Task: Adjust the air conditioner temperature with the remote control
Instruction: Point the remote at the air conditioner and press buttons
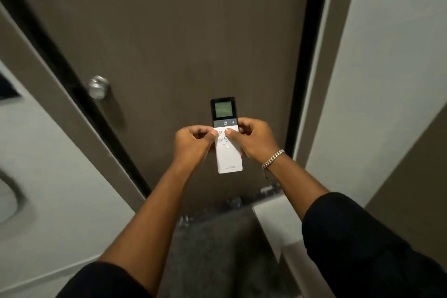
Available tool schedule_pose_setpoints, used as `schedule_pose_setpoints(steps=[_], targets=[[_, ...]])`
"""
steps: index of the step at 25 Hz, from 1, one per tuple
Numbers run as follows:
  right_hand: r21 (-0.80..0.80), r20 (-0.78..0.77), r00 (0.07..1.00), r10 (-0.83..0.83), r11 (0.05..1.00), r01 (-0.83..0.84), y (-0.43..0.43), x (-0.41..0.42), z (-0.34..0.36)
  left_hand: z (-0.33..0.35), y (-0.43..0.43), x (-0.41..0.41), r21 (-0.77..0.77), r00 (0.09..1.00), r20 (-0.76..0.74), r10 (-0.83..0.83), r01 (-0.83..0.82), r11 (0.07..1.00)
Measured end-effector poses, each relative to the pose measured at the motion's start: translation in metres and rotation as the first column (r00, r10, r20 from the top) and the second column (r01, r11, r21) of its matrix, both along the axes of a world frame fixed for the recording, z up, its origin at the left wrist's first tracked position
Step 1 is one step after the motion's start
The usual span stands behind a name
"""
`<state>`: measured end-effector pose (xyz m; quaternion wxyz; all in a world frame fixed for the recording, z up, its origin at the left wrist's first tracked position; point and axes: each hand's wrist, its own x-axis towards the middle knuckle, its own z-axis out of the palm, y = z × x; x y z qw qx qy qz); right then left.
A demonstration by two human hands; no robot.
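Held Lloyd remote (228, 152) in left hand (192, 145) and right hand (252, 139), both closed round it, thumbs on mode buttons; probably pre-adjustment; next, plus or minus key.

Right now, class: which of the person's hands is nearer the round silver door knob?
Left. The left hand grips the white remote control on the side toward the round silver door knob; the right hand holds the remote's far side.

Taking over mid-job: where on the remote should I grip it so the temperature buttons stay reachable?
Grip the remote by its plain white lower half, pinching the long edges from the sides. It stands upright with the screen on top and the minus, power and plus row just below, so a low side grip probably leaves a thumb free.
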<state>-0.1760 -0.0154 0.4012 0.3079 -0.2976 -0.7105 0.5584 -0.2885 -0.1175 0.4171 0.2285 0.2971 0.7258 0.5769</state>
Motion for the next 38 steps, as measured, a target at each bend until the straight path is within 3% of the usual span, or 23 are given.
schedule_pose_setpoints(steps=[3, 9, 17, 38], targets=[[0.13, -0.078, 0.99, 0.114, 0.986, -0.103, -0.007, -0.035, 0.082, 0.079, -0.019, -0.027, 0.156, 0.994, -0.087, 0.066, -0.051, 0.986], [0.239, -0.258, 0.933, 0.25, 0.953, -0.189, -0.022, -0.07, 0.214, 0.206, -0.042, -0.057, 0.377, 0.957, -0.252, 0.144, -0.04, 0.925], [0.447, -0.387, 0.871, 0.304, 0.888, -0.111, -0.042, -0.078, 0.338, 0.328, -0.061, -0.067, 0.526, 0.872, -0.427, 0.242, 0.022, 0.85], [0.565, -0.424, 0.852, 0.306, 0.825, -0.015, -0.039, -0.069, 0.387, 0.38, -0.063, -0.051, 0.604, 0.813, -0.478, 0.332, 0.029, 0.797]])
